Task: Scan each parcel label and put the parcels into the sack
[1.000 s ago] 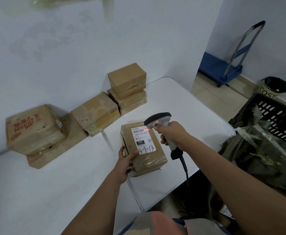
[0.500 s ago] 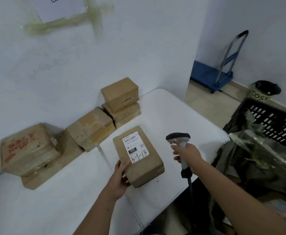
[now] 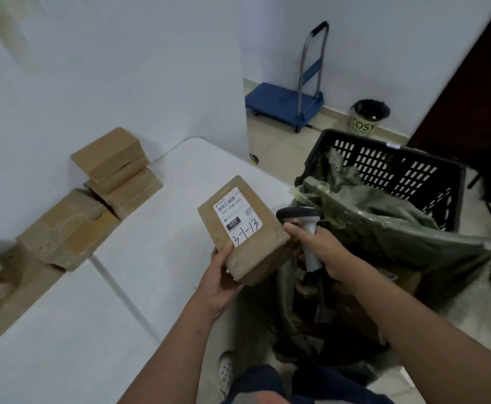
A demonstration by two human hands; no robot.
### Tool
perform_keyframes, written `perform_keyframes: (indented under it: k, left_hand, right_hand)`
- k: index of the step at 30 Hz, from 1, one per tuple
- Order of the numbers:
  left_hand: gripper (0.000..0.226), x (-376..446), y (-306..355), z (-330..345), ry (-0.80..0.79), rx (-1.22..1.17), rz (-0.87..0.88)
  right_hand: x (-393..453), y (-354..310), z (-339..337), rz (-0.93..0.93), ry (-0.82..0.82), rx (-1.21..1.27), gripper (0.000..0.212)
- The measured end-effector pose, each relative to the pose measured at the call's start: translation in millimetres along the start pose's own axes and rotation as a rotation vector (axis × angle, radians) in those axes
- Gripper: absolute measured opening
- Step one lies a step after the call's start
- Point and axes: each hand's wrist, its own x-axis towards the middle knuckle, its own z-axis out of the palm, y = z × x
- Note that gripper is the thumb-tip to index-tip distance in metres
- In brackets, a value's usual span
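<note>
Now the parcel (image 3: 248, 231) is off the white table (image 3: 156, 228), held tilted in the air just past the table's right edge, label (image 3: 236, 216) up with "032" and a handwritten "3-1-13" legible. Left hand (image 3: 219, 282) clamps the parcel's near lower corner, thumb on top beside the label, fingers underneath. Right hand (image 3: 323, 249) is wrapped around the grip of the scanner (image 3: 304, 228), fingertips touching the parcel's right edge. Parcel looks like a stiff taped cardboard box, brown, flat-faced; judged light enough for one hand, since one corner hold carries it. Tape skin may be slick, so a hold across the short sides, thumb over and fingers under, seems safest; corners look slightly crushed but firm. Olive-green sack (image 3: 369, 225) sits open right of the table, draped over a black slotted crate (image 3: 390, 167); its mouth lies below and right of the parcel. Table surface is smooth, white and hard with a centre seam. Other parcels (image 3: 113, 170) stack at the table's far left edge against a pale wall. Beyond the table: beige tiled floor, blue platform trolley (image 3: 285, 103), small lined bin (image 3: 366, 119), dark door at far right.
</note>
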Motion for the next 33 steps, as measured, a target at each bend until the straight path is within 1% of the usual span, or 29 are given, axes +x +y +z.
perform_keyframes:
  k: [1, 3, 5, 7, 8, 11, 12, 15, 17, 18, 21, 23, 24, 25, 27, 28, 29, 30, 31, 33]
  left_hand:
    - [0.071, -1, -10, 13, -0.008, -0.011, -0.01]
    - [0.071, -5, -30, 38, -0.026, 0.008, -0.028]
    - [0.068, -12, -49, 60, -0.035, 0.104, -0.075]
    - [0.065, -18, -70, 73, -0.016, 0.224, -0.14]
    - [0.069, -20, -80, 76, 0.001, 0.29, -0.176]
    - [0.091, -21, -108, 82, 0.027, 0.469, -0.313]
    - [0.09, -22, -116, 85, 0.022, 0.493, -0.362]
    - [0.067, -25, -130, 108, 0.069, 0.524, -0.426]
    - [0.055, -16, -135, 122, 0.112, 0.469, -0.444]
    - [0.052, -8, -136, 128, 0.122, 0.426, -0.449]
    - [0.057, 26, -144, 143, 0.183, 0.288, -0.446]
    - [0.058, 50, -149, 153, 0.251, 0.247, -0.397]
    - [0.064, 64, -154, 157, 0.296, 0.215, -0.375]
    - [0.074, 75, -159, 161, 0.357, 0.203, -0.332]
    - [0.089, 95, -173, 167, 0.527, 0.232, -0.251]
    - [0.093, 103, -181, 168, 0.616, 0.265, -0.219]
    - [0.091, 114, -190, 166, 0.675, 0.327, -0.195]
    - [0.087, 125, -200, 164, 0.699, 0.389, -0.159]
    - [0.084, 133, -207, 166, 0.68, 0.444, -0.138]
    - [0.086, 132, -214, 175, 0.573, 0.495, -0.213]
  right_hand:
    - [-2, 3, -16, -0.005, 0.031, -0.013, 0.031]
    - [-6, 10, -48, -0.028, 0.147, -0.059, 0.027]
    - [-8, 18, -76, -0.052, 0.248, -0.113, 0.032]
    - [-12, 24, -99, -0.074, 0.283, -0.156, 0.03]
    - [-14, 27, -109, -0.083, 0.289, -0.163, 0.028]
    - [-20, 37, -134, -0.089, 0.29, -0.184, 0.023]
    - [-21, 42, -140, -0.083, 0.289, -0.184, 0.023]
    - [-23, 58, -155, -0.044, 0.278, -0.163, 0.023]
    - [-23, 65, -166, -0.034, 0.27, -0.153, 0.023]
    - [-23, 67, -171, -0.028, 0.268, -0.15, 0.023]
    - [-21, 71, -183, -0.034, 0.263, -0.166, 0.021]
    - [-17, 71, -188, -0.035, 0.248, -0.19, 0.022]
    - [-15, 72, -190, -0.039, 0.24, -0.21, 0.024]
    - [-12, 73, -192, -0.048, 0.228, -0.236, 0.026]
    - [-10, 76, -196, -0.066, 0.206, -0.284, 0.026]
    - [-9, 77, -197, -0.075, 0.195, -0.291, 0.024]
    - [-9, 78, -199, -0.084, 0.181, -0.293, 0.021]
    - [-9, 79, -199, -0.096, 0.163, -0.303, 0.018]
    - [-8, 79, -200, -0.104, 0.147, -0.325, 0.016]
    - [-5, 80, -200, -0.119, 0.117, -0.368, 0.014]
